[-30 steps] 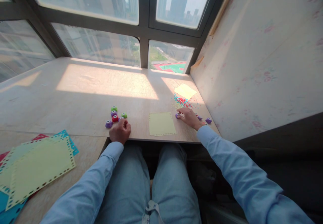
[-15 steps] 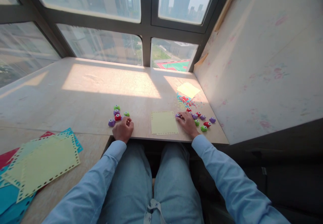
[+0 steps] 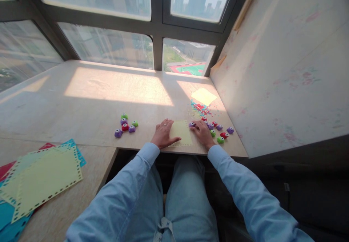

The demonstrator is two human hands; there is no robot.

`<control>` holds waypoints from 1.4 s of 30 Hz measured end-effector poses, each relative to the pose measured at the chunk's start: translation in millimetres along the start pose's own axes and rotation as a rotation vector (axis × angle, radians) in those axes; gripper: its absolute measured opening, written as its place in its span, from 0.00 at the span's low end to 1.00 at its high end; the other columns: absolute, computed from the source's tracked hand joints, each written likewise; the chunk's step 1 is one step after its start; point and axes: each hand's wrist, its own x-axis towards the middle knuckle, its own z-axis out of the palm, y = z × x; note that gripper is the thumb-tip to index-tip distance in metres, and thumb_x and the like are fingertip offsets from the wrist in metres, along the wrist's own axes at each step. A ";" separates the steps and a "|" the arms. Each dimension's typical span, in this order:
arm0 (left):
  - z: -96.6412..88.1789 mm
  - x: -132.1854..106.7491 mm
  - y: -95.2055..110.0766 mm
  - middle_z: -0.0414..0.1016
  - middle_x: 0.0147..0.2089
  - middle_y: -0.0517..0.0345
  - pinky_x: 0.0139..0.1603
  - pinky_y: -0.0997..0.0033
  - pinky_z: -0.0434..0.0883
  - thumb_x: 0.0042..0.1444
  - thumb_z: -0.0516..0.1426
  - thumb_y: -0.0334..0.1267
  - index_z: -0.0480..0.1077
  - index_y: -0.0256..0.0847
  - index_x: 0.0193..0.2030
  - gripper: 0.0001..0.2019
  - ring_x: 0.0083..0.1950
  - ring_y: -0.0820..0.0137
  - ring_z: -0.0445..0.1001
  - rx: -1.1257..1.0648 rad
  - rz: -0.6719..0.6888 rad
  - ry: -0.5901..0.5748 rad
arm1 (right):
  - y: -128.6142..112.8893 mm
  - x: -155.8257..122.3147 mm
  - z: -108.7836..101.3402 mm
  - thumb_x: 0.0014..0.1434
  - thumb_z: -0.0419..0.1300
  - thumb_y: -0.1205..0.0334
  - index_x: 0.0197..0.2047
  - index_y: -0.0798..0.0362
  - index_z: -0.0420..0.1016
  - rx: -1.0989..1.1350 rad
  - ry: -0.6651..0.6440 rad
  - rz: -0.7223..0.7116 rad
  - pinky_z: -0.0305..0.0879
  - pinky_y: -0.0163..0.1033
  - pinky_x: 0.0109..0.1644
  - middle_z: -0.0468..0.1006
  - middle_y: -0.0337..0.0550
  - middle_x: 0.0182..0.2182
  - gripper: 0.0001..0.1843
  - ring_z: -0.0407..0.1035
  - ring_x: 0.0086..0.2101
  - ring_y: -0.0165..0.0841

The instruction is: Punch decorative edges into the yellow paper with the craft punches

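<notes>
A pale yellow sheet of paper (image 3: 182, 133) with small holes punched along its edges lies at the table's front edge. My left hand (image 3: 164, 134) rests on its left side, fingers stretched out and thumb apart, holding nothing. At the sheet's right edge, my right hand (image 3: 201, 132) is closed on a purple craft hole punch (image 3: 192, 125). Around that hand lie several more punches in red, green and purple, among them a green punch (image 3: 220, 139) and a red punch (image 3: 224, 135). Further left sits another small group, with a red punch (image 3: 125, 127) in its middle.
Punched-out confetti (image 3: 201, 108) is scattered behind my right hand, beside another yellow sheet (image 3: 204, 96). A stack of punched yellow, blue and red sheets (image 3: 50, 176) lies at the left. Windows border the table (image 3: 89, 122) at the back, a wall (image 3: 286, 74) at the right.
My left hand has left the punches on the left, moved right and opened out onto the yellow sheet. My right hand stays on the purple punch.
</notes>
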 end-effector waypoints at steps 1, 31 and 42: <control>2.4 1.7 -1.4 0.65 0.65 0.39 0.64 0.49 0.57 0.49 0.63 0.59 0.61 0.40 0.63 0.39 0.69 0.49 0.58 0.016 0.004 -0.025 | -0.2 0.0 -0.1 0.63 0.55 0.59 0.50 0.50 0.75 0.002 0.002 0.001 0.67 0.49 0.50 0.74 0.49 0.40 0.14 0.69 0.42 0.44; 8.6 0.9 -3.6 0.64 0.66 0.40 0.61 0.49 0.58 0.58 0.53 0.62 0.67 0.40 0.58 0.31 0.68 0.52 0.60 0.166 0.036 0.013 | 0.8 -1.8 4.2 0.59 0.50 0.71 0.51 0.52 0.71 0.004 0.172 0.025 0.65 0.50 0.57 0.72 0.52 0.47 0.18 0.67 0.50 0.42; 7.4 7.5 -3.7 0.64 0.67 0.38 0.62 0.49 0.59 0.58 0.54 0.60 0.66 0.37 0.59 0.31 0.68 0.52 0.60 0.168 0.013 -0.017 | -9.8 -4.2 1.1 0.61 0.49 0.71 0.46 0.52 0.71 -0.093 0.325 0.041 0.67 0.47 0.54 0.71 0.52 0.44 0.14 0.67 0.49 0.40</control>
